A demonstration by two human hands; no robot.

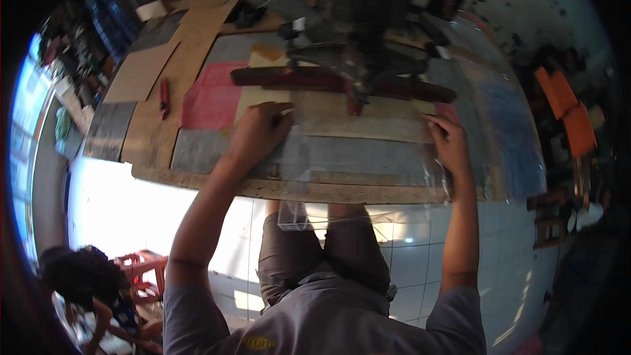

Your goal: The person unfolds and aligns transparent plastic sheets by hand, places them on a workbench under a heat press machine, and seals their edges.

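A clear plastic sheet [368, 158] lies over the worktable, and its folded near end hangs past the front edge above my lap. My left hand [261, 133] is closed in a pinch at the sheet's far left corner. On the other side my right hand [450, 141] pinches its far right edge with thumb and forefinger. Just beyond both hands runs the long dark red bar [289, 77] of a dark machine [368, 26], crosswise over the sheet's far end. Beneath lies a pale yellowish strip [355, 120]. The sheet's exact outline is hard to make out.
A red cutter-like tool [164, 98] and a pink sheet [210, 95] lie on the left of the table. Cardboard pieces [141, 71] are behind them. Stacked clear sheets [513, 131] cover the right side. Another person [85, 283] is low at the left, beside a red stool [150, 279].
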